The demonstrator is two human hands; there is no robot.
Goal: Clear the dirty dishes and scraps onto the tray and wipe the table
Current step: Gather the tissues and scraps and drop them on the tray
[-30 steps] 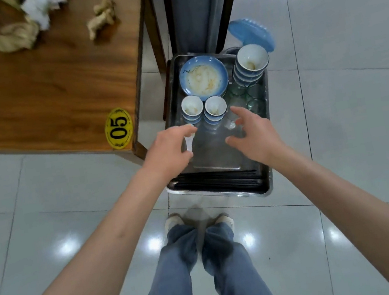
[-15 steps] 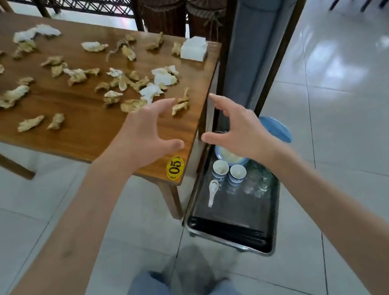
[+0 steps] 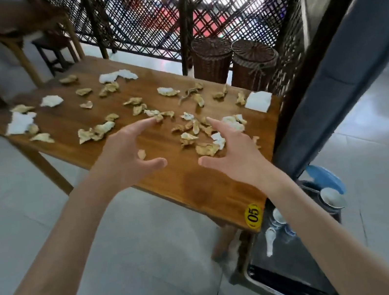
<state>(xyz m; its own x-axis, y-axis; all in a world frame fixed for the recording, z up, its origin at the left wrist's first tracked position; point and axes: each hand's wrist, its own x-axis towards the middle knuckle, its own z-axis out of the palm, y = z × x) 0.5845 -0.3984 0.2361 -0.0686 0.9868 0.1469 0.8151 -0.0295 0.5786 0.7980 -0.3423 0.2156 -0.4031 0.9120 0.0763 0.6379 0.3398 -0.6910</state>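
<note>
A wooden table carries several crumpled yellowish scraps and white napkins, plus a folded white napkin at its far right corner. My left hand and my right hand hover above the near part of the table, fingers spread, holding nothing. A cluster of scraps lies just beyond and between the two hands. On the floor at the lower right sits a metal tray with small blue-and-white cups, a white spoon and stacked bowls.
A yellow "05" sticker marks the table's near corner. A grey panel with a dark frame rises right of the table. Two wicker baskets stand behind it by a lattice screen. Another table and a stool stand at the far left.
The view has swung up from the floor tray to the table. Both hands have risen from over the tray to above the scraps on the table, still spread and holding nothing.
</note>
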